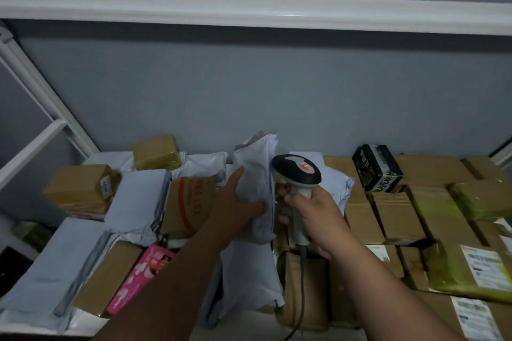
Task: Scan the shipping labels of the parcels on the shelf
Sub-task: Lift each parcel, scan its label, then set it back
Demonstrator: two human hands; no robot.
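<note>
- Here we are at the shelf [194,333], and our left hand [235,202] has its fingers and thumb curled round a grey poly mailer [256,188], standing it on end in the middle of the pile.
- Our right hand [313,216] is wrapped tight round the handle of the barcode scanner [296,171], whose head sits just beside the mailer's right edge with a red light glowing on top.
- We judge this mailer light and soft: the film is crumpled and bends round our grip, so it is likely to sag if we take it by a corner.
- Best hold, we think, is mid-body as now, thumb in front, keeping the face flat; the plastic looks slick, so a firm pinch helps.
- We can't see its shipping label from here; it may be on the side turned to the scanner.
- Writing now: the brown carton [191,202] left of our hand carries large orange letters, too tilted to read.
- The black box [378,167] at the back has white characters we can't make out.
- White labels [483,266] with barcodes lie on the yellow-taped parcels at right, print too small to read.
- A pink packet [144,277] lies at lower left, and a small tag on the left carton [80,188] stays illegible.
</note>
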